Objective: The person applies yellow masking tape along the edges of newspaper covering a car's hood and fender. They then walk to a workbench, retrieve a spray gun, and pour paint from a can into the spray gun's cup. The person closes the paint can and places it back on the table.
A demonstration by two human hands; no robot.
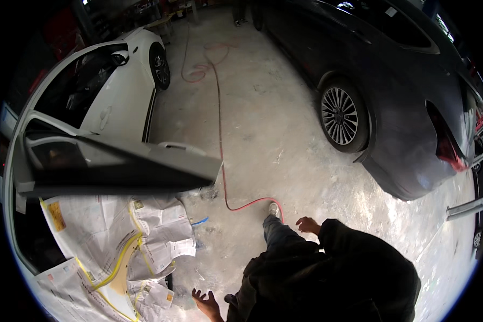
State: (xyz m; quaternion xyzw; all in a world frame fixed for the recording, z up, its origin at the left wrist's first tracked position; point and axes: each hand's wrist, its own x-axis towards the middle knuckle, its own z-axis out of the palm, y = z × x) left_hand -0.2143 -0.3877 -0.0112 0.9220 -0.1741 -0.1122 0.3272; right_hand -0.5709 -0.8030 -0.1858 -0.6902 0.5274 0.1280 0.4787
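Observation:
My left hand hangs low near the masked rear part of a white car, its fingers apart and nothing in it. Newspaper sheets edged with yellow masking tape cover that part, around a bare whitish and tan patch. My right hand is out in front of my body over the floor, fingers loosely bent, touching nothing. Ahead of the paper, the white car's rear door stands swung out.
A red air hose runs along the concrete floor and curves by my shoe. A dark grey car stands at the right. At the far end are a person's feet and a small wooden stand.

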